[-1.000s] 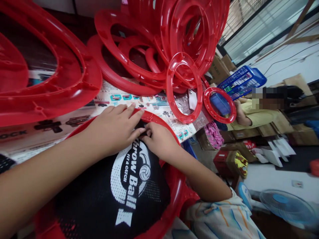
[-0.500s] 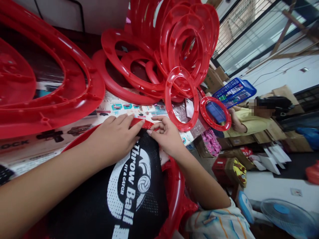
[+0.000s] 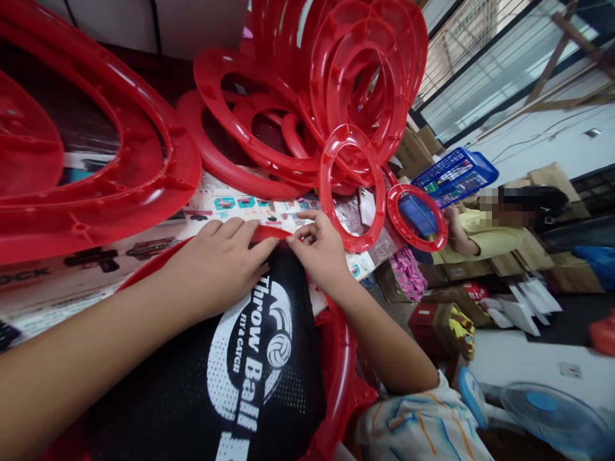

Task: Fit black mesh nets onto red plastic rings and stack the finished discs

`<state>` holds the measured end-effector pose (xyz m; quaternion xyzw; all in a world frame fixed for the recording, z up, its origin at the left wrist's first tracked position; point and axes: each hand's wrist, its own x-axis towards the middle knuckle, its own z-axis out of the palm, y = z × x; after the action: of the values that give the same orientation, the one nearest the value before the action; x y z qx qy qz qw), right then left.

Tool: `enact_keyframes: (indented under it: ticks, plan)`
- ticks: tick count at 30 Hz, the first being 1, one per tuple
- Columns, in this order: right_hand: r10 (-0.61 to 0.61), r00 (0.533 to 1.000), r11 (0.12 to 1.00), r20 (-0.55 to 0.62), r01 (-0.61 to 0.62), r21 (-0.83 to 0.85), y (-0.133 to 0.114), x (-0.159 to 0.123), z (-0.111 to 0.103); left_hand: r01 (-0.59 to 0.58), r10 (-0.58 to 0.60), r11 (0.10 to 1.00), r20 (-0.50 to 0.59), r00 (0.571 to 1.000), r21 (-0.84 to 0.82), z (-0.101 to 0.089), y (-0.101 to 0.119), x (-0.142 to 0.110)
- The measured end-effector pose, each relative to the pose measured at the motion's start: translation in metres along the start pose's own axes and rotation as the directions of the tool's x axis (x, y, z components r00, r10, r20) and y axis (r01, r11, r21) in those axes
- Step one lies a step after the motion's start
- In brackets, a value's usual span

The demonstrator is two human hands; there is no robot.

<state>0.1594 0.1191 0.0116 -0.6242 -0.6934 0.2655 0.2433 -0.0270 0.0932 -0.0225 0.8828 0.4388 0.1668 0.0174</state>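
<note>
A black mesh fabric [image 3: 192,378] with white "Throw Ball" print lies over a red plastic ring [image 3: 339,378] in front of me. My left hand [image 3: 223,259] bends its fingers over the ring's far rim, its thumb on the fabric edge. Close beside it, my right hand [image 3: 319,250] pinches the fabric's edge at the same rim with thumb and forefinger, the other fingers curled. The two thumb tips nearly meet. The left fingertips are partly hidden behind the rim.
Several red rings [image 3: 365,83] are piled beyond my hands, and larger red rings [image 3: 182,166] lie at left. Printed sheets [image 3: 211,202] cover the table. At right are a person in a yellow shirt [image 3: 500,240], a blue basket [image 3: 454,173], cartons and a fan [image 3: 552,410].
My right hand has shifted slightly up and left, its thumb closer to my left thumb and covering the red rim. The left hand and fabric stay nearly in place.
</note>
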Motion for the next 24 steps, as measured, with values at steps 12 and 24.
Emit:
enact_keyframes:
  ticks: [12,24]
  plan:
    - [0.008,0.998,0.994,0.065,-0.001,-0.111,-0.007,-0.004,-0.009,0.031,-0.030,0.999,0.035,0.999,-0.015,-0.001,0.002,0.000]
    - [-0.074,0.992,0.974,0.106,0.095,-0.206,-0.014,-0.015,-0.019,0.010,-0.010,1.000,0.041,0.999,0.004,-0.001,0.001,-0.001]
